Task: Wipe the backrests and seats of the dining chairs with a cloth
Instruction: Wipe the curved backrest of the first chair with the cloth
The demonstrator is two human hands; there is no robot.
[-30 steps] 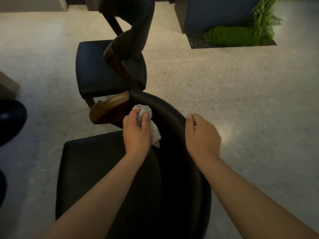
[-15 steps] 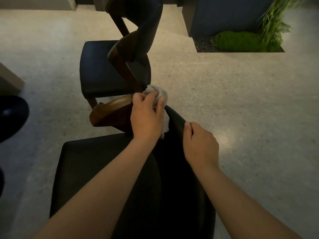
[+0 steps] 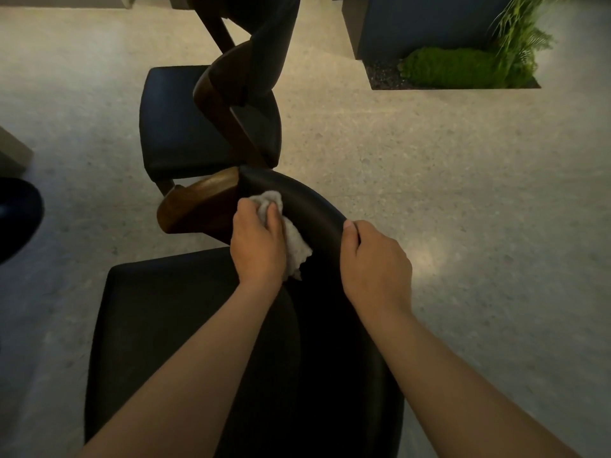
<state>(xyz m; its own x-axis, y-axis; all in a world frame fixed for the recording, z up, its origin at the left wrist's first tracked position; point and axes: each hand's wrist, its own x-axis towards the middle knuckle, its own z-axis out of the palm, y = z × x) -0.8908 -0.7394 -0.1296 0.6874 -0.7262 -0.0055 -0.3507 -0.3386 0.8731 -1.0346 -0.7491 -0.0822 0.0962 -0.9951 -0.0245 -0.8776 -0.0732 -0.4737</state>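
1. The left hand (image 3: 258,249) has its fingers curled tight round a crumpled pale grey cloth (image 3: 297,249). It's pressing the cloth against the inner face of the near chair's curved black padded backrest (image 3: 310,209).
2. The cloth is pretty much dead centre of the view, up near the backrest's 11 o'clock end. It's just beside the spot where the padding meets the brown wooden arm piece (image 3: 198,206). A loose tail of it pokes out at 4 o'clock of the hand.
3. The right hand (image 3: 377,269) is at 3 o'clock of the left one. Its fingers are hooked together over the backrest's top edge, with the thumb on the near side, so it's gripping the rim. The fingertips are hidden behind the padding.
4. The flat black padded seat (image 3: 172,309) of the same chair is at 7 o'clock of the hands, under the left forearm.
5. A second chair with the same black seat and brown frame (image 3: 178,127) stands at 12 o'clock, very close to the near one. I can't tell if they touch.
6. Everything stands on a pale speckled stone floor (image 3: 446,209). There's a sunken planter bed of green moss and ferns (image 3: 453,66) at 1 o'clock. A dark rounded shape (image 3: 16,219) sits at the 9 o'clock edge, and I can't tell what it is.
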